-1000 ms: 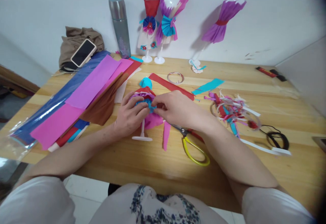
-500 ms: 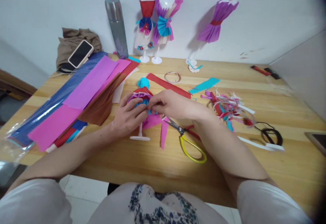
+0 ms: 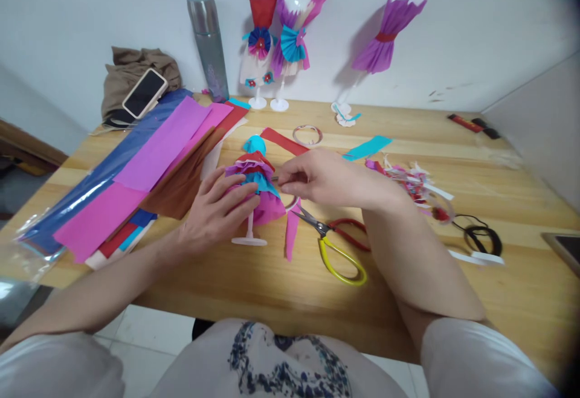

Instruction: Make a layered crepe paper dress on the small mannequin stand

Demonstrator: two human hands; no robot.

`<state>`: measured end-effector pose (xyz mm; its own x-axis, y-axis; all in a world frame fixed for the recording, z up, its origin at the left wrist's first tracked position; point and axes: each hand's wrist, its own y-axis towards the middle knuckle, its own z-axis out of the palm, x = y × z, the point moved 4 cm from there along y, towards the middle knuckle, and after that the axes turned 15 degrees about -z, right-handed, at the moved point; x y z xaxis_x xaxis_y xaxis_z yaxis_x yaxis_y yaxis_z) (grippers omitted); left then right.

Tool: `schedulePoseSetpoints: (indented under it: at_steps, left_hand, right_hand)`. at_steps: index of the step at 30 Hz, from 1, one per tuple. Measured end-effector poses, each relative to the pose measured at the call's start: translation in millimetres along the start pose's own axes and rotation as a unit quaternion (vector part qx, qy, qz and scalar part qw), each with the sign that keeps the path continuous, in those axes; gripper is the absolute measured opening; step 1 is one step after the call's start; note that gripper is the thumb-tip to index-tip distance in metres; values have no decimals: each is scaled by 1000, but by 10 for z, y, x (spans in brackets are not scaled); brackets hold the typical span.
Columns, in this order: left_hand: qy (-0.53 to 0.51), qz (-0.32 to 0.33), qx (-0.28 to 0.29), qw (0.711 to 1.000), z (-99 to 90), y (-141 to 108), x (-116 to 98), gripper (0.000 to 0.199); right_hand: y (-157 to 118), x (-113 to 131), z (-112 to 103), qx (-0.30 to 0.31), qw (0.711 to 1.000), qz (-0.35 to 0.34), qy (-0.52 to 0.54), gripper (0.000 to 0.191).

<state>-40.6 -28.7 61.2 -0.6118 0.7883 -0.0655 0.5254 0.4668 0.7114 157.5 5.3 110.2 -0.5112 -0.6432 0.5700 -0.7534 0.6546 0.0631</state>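
A small mannequin on a white stand [image 3: 249,241] wears a crepe-paper dress [image 3: 272,203] in red, turquoise and magenta, with a turquoise piece on top. My left hand [image 3: 217,208] lies against the left side of the skirt, its fingers stretched out and apart. Just right of the dress, my right hand [image 3: 317,179] has its thumb and fingers drawn together; whatever is between them is too small to make out. Partly hidden under that hand is a ring-shaped roll [image 3: 294,203]. A magenta paper strip [image 3: 292,234] and scissors [image 3: 322,229] with yellow and red handles lie nearby.
Coloured paper sheets [image 3: 158,144] cover the left of the table. Dressed mannequins [image 3: 261,14] and a flask [image 3: 209,48] stand along the wall. Paper scraps [image 3: 408,180], a black cord coil [image 3: 484,238], another tape ring [image 3: 308,135] and a turquoise strip [image 3: 369,147] lie about.
My right hand has drawn away from the dress to the right. My left hand has loosened and slid slightly left, so more of the turquoise and magenta skirt shows.
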Motion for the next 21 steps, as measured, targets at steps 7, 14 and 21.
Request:
schedulePoseSetpoints:
  at_steps: [7,14,21]
  left_hand:
    - [71,4,-31,997,-137,-3,-51,15]
    - [23,41,-10,999,-65,-24,-130,20]
    - [7,75,-12,997,-224,-62,-256,13]
  right_hand:
    - [-20,202,60,75,990,58,-102,8]
    - [63,123,238,34,990,49,-131,23]
    - [-114,102,212,-43,998,32,-30,18]
